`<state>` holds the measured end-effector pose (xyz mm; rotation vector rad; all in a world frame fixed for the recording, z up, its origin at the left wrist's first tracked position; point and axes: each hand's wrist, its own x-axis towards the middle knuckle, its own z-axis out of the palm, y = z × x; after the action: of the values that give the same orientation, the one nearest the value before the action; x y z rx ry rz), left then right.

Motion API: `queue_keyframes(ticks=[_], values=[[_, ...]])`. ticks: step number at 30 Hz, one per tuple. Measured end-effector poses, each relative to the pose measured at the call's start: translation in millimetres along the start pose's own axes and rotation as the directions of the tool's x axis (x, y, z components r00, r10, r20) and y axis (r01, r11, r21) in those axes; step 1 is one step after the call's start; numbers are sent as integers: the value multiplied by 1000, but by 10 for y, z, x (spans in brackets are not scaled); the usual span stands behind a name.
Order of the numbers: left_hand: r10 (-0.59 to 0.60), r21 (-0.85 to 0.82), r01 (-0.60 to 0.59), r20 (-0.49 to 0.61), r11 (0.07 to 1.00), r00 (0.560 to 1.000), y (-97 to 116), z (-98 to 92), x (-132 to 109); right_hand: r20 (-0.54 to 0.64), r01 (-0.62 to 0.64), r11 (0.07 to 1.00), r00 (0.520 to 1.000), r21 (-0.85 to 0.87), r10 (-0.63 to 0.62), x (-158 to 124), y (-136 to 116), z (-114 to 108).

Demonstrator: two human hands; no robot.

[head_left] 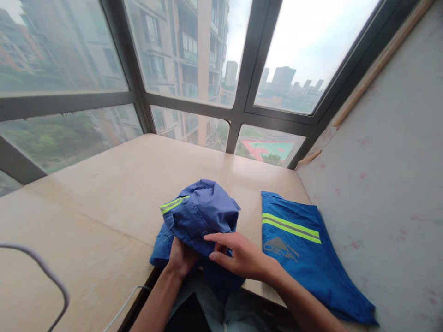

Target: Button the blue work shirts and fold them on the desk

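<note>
A bunched blue work jacket (207, 207) with a yellow-green and grey reflective stripe lies near the front edge of the pale surface. Two round buttons show on it, one by the stripe and a dark button (205, 234) at its lower edge. My left hand (182, 258) holds the cloth from below, its fingers hidden in the folds. Close to the lower button is the index fingertip of my right hand (235, 253); its thumb stands apart below, and the other fingers are curled. Whether the fingertip touches the cloth is hard to tell.
To the right lies a folded blue garment (294, 272) with a reflective stripe and a grey logo, beside the patterned wall (387, 184). A pale cable (44, 267) loops over the left of the sill surface (86, 207). Grey-framed windows (194, 106) enclose the far side.
</note>
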<state>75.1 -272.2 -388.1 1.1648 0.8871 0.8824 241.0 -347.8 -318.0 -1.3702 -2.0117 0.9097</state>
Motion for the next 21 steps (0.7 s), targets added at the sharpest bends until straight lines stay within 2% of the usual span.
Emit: queue_keyframes(ticks=[3,6,8,11,13,15,17,18,21], values=[[-100,-216,108,48,970,994,-91,-44,-50,-51,-97,993,994,-63,94,-77,53,10],[-53,-208,59,32,976,998,-74,12,-99,-105,-173,976,982,-136,159,-91,178,67],[-33,-189,40,36,981,999,11,89,-130,-190,-183,976,969,-123,158,-59,291,106],[-4,-233,16,52,972,999,178,190,-156,-345,-148,988,930,-35,127,16,437,92],[-21,-299,28,25,954,999,260,191,-152,-376,-130,989,915,70,147,59,502,20],[-71,-404,46,-47,914,996,301,105,-133,-398,-125,971,895,205,200,88,562,-96],[-115,-525,41,-110,850,987,312,-60,-101,-483,-123,928,826,351,292,112,646,-245],[-133,-581,41,-116,813,984,315,-158,-82,-541,-115,899,764,424,352,126,702,-327],[-147,-704,65,-56,708,988,347,-411,-34,-672,-55,801,511,596,535,179,903,-569]])
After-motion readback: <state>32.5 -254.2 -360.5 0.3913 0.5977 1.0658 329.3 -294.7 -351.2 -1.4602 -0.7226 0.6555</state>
